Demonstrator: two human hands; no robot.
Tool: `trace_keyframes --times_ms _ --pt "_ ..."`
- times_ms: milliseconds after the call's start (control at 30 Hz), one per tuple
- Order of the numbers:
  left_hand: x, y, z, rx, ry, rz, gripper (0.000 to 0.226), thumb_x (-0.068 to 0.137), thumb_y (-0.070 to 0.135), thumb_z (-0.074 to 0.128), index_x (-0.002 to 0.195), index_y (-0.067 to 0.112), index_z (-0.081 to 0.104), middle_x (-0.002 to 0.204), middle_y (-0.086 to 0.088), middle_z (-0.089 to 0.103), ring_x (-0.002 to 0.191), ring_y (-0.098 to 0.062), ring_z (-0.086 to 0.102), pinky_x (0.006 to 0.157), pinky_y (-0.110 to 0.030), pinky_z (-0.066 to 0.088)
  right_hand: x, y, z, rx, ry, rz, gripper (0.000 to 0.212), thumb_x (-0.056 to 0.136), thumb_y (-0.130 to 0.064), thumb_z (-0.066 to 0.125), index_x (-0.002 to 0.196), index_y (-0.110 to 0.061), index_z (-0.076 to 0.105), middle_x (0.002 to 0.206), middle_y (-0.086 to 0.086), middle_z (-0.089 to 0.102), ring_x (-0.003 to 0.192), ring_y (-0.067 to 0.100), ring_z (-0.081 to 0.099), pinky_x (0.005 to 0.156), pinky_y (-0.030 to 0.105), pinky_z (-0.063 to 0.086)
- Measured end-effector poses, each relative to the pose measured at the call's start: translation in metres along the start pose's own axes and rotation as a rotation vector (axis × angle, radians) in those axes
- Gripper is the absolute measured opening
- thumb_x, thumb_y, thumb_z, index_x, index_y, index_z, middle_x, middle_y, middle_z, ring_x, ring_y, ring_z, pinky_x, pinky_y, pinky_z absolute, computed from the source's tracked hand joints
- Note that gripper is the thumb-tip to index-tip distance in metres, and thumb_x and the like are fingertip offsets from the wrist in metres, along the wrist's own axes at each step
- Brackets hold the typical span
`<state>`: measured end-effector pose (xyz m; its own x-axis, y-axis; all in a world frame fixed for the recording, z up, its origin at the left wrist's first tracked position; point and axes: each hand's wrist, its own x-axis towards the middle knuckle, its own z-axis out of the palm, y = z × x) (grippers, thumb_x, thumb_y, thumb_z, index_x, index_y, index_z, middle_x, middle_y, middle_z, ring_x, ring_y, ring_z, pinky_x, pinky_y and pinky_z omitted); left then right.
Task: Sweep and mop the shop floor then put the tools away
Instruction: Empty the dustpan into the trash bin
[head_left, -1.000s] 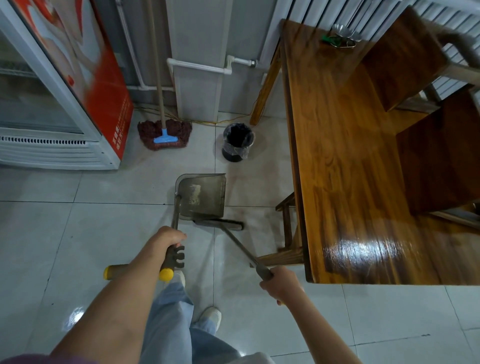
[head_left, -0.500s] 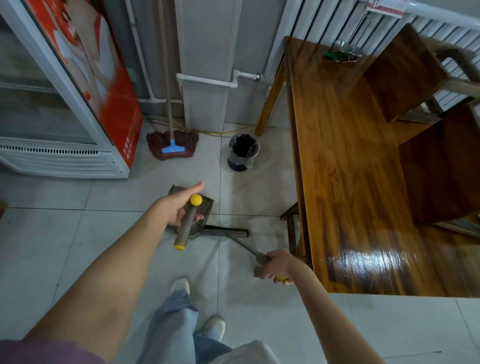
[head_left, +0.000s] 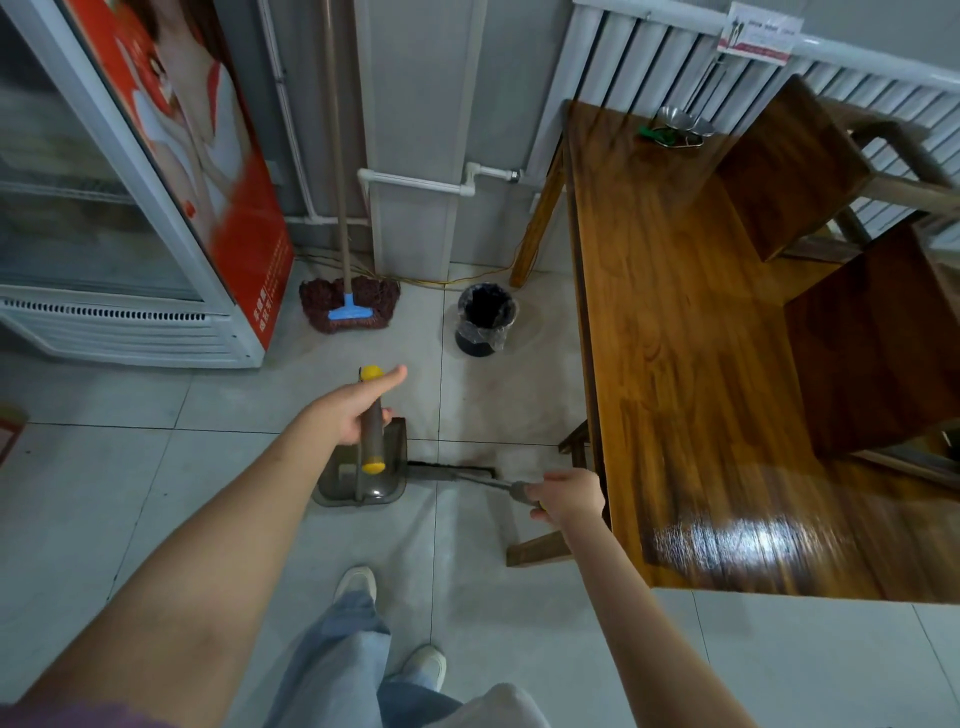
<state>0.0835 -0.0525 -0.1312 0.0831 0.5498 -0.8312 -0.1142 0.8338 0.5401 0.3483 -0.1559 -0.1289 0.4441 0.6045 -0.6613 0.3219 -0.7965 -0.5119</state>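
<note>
My left hand (head_left: 353, 410) grips the brown, yellow-tipped handle (head_left: 372, 421) of a grey translucent dustpan (head_left: 363, 478), which stands on the tiled floor in front of my feet. To its right, my right hand (head_left: 569, 496) holds the metal handle of a broom, whose dark head (head_left: 449, 470) lies flat on the floor beside the dustpan. A mop (head_left: 349, 306) with a brown head and blue clamp leans against the back wall.
A small black bin (head_left: 485, 319) with a liner stands near the wall. A glossy wooden table (head_left: 691, 364) with benches fills the right side, and a stool (head_left: 550, 545) sits under its edge. A drinks fridge (head_left: 130, 208) stands at the left.
My left hand has turned the dustpan handle upright and moved it forward. The dustpan now stands closer to my feet, with the broom head next to it. The view has shifted forward.
</note>
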Motion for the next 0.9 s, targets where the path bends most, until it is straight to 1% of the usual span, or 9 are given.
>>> trace_keyframes --times_ms 67,100,200,267,400,567,667,800,900 --pt "0.003 -0.002 0.001 0.108 0.079 0.058 0.048 0.079 0.04 0.074 0.11 0.011 0.05 0.085 -0.007 0.054 0.055 -0.01 0.043 0.057 -0.025 0.042 0.001 0.002 0.0 0.051 0.044 -0.024 0.05 0.078 -0.012 0.077 0.124 -0.007 0.06 0.104 0.008 0.067 0.083 0.02 0.07 0.082 0.034 0.059" --pt "0.005 -0.004 0.001 0.137 0.122 0.092 0.04 0.079 0.035 0.075 0.101 0.01 0.053 0.081 -0.007 0.055 0.053 -0.01 0.043 0.057 -0.025 0.042 0.0 0.003 -0.001 0.065 0.074 -0.038 0.051 0.077 -0.014 0.078 0.125 -0.008 0.061 0.11 0.01 0.067 0.088 0.021 0.069 0.082 0.034 0.058" --pt "0.01 -0.008 -0.001 0.203 0.251 0.187 0.032 0.078 0.032 0.076 0.089 0.008 0.058 0.091 -0.012 0.064 0.056 -0.012 0.047 0.073 -0.032 0.05 -0.005 0.003 -0.004 0.096 0.181 -0.117 0.048 0.078 -0.015 0.078 0.122 -0.008 0.063 0.113 0.009 0.066 0.09 0.016 0.061 0.08 0.028 0.053" --pt "0.014 -0.008 -0.003 0.282 0.348 0.241 0.039 0.077 0.037 0.077 0.095 0.005 0.063 0.095 -0.012 0.068 0.065 -0.016 0.055 0.084 -0.038 0.051 -0.007 0.002 -0.006 0.118 0.213 -0.176 0.043 0.079 -0.015 0.077 0.12 -0.009 0.064 0.11 0.008 0.066 0.09 0.015 0.057 0.081 0.028 0.051" --pt "0.008 0.0 0.002 0.426 0.519 0.352 0.044 0.073 0.044 0.078 0.096 0.008 0.066 0.094 -0.011 0.067 0.089 -0.028 0.064 0.08 -0.035 0.05 -0.008 -0.011 -0.008 0.171 0.207 -0.224 0.033 0.082 -0.015 0.074 0.113 -0.009 0.065 0.09 -0.001 0.061 0.085 0.014 0.057 0.076 0.026 0.049" --pt "0.008 0.026 0.006 0.555 0.513 0.435 0.034 0.075 0.039 0.078 0.087 0.01 0.065 0.087 -0.008 0.065 0.083 -0.023 0.06 0.071 -0.03 0.044 -0.002 -0.037 -0.005 0.205 0.198 -0.258 0.03 0.083 -0.013 0.073 0.111 -0.011 0.066 0.088 -0.003 0.061 0.085 0.015 0.059 0.078 0.026 0.05" --pt "0.014 0.046 0.003 0.587 0.494 0.47 0.034 0.073 0.039 0.079 0.086 0.01 0.066 0.085 -0.007 0.065 0.083 -0.022 0.059 0.07 -0.029 0.043 0.004 -0.056 -0.002 0.223 0.215 -0.259 0.023 0.083 -0.011 0.073 0.104 -0.013 0.066 0.078 -0.007 0.059 0.077 0.012 0.059 0.076 0.027 0.051" --pt "0.031 0.083 -0.006 0.611 0.425 0.535 0.039 0.07 0.035 0.082 0.095 0.009 0.068 0.093 -0.005 0.064 0.09 -0.022 0.059 0.074 -0.027 0.042 0.012 -0.081 0.007 0.273 0.277 -0.214 0.03 0.081 -0.014 0.075 0.11 -0.015 0.066 0.091 0.001 0.067 0.09 0.019 0.066 0.085 0.04 0.057" --pt "0.039 0.117 -0.009 0.695 0.322 0.535 0.037 0.071 0.032 0.083 0.094 0.009 0.066 0.091 -0.004 0.06 0.088 -0.02 0.056 0.074 -0.027 0.04 0.017 -0.104 0.011 0.27 0.343 -0.201 0.026 0.083 -0.015 0.073 0.108 -0.014 0.065 0.092 0.002 0.066 0.087 0.018 0.064 0.08 0.035 0.057"
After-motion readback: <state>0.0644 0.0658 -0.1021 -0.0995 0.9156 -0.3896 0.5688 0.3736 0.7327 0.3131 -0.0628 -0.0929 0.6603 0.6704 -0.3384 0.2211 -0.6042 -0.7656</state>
